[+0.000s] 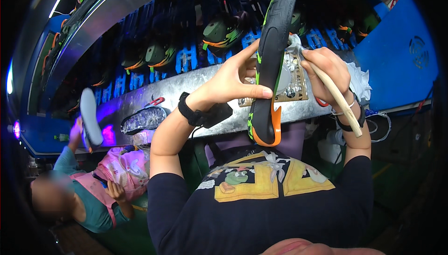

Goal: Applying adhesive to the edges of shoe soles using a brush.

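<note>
My left hand (235, 78) grips a shoe sole (274, 40), held upright on edge in front of me. The sole is black with green flecks along its side and an orange heel end. My right hand (329, 70) is closed around a brush (337, 92) with a pale, curved wooden handle. Its whitish tip is close behind the sole, and I cannot tell whether they touch. A round white dish (283, 78) on a cardboard-and-plastic sheet (298, 87) is partly hidden behind the sole.
Shoes (161, 55) stand on blue racks (186, 59) beyond the metal bench (186, 80). A dark sole (144, 118) lies there, with a red-handled tool (157, 101) beside it. White cloth (359, 80) lies right. At left, a co-worker (86, 189) holds up a grey sole (90, 115).
</note>
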Tool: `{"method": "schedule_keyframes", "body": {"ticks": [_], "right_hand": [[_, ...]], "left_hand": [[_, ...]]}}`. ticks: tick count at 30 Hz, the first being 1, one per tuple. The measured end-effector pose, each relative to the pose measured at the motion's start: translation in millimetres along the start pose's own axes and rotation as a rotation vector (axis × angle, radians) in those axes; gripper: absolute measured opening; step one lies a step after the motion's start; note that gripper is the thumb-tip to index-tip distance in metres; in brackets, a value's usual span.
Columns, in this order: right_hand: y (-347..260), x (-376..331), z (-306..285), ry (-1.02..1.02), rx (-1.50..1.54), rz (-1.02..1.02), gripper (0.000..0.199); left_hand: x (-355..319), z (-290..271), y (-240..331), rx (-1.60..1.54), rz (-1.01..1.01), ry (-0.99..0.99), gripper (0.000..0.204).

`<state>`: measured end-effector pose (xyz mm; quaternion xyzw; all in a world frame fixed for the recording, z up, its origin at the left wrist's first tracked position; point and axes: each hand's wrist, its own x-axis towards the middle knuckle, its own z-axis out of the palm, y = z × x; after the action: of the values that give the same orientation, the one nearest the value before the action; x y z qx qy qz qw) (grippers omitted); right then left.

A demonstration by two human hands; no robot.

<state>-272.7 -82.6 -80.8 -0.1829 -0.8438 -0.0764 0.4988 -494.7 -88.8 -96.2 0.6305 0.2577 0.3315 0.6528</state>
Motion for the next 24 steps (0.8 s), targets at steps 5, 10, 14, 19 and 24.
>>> {"method": "schedule_keyframes", "body": {"ticks": [5, 10, 14, 19, 24], "right_hand": [[-21.1, -24.0, -3.3, -0.119, 0.152, 0.068, 0.023], [-47.4, -48.4, -16.6, -0.322, 0.349, 0.249, 0.02], [-51.7, -55.4, -30.5, -0.337, 0.489, 0.361, 0.013], [-34.0, -78.9, -47.4, -0.064, 0.332, 0.578, 0.014], [-44.5, -113.0, -104.2, 0.656, 0.369, 0.754, 0.019]], "left_hand": [[7.0, -4.0, 1.6, 0.069, 0.037, 0.045, 0.095], [16.9, -2.6, 14.4, 0.145, 0.02, 0.08, 0.097], [24.8, 0.1, 16.4, 0.132, 0.047, 0.062, 0.093], [40.4, 13.7, 16.9, 0.109, 0.012, 0.006, 0.07], [119.0, 24.9, 67.7, -0.147, 0.222, -0.029, 0.048]]}}
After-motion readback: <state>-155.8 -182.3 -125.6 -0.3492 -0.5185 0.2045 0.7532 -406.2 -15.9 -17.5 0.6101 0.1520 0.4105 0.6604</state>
